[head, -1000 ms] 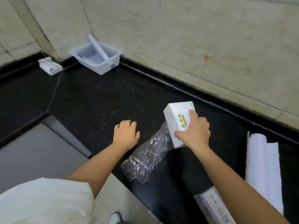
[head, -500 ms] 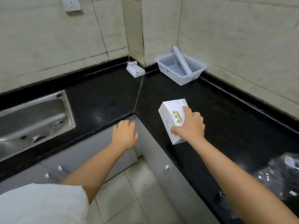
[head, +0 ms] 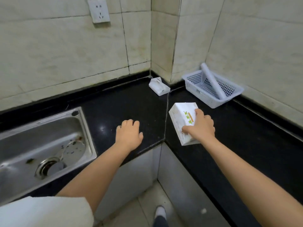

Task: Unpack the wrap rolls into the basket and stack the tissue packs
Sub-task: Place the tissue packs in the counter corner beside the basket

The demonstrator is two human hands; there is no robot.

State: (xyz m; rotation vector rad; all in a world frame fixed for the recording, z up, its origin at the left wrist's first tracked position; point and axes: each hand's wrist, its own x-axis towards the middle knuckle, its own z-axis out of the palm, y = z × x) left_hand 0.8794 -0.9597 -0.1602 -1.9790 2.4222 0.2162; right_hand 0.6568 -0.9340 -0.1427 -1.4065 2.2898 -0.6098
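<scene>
The right hand (head: 200,128) grips a white tissue pack (head: 182,122) with green lettering, fingers over its near long side and thumb along its lower edge, and holds it tilted above the black tabletop (head: 124,104), just on the basket's side of the seam that runs out from the wall corner. The basket (head: 211,90), white and perforated, sits on the tabletop against the right wall, beyond the held pack and well apart from it. One white wrap roll (head: 213,81) lies slantwise in the basket, its far end sticking up over the back rim and its near end down against the front wall. A second tissue pack (head: 159,86) lies flat on the tabletop in the wall corner, to the left of the basket and near it, not touching. The left hand (head: 129,135) is empty, palm down with fingers loosely curled, over the tabletop edge to the left of the seam; whether it rests on the surface cannot be told. A steel sink (head: 49,145) is set into the tabletop further left of that hand. A wall socket (head: 98,10) is mounted high above the sink side.
</scene>
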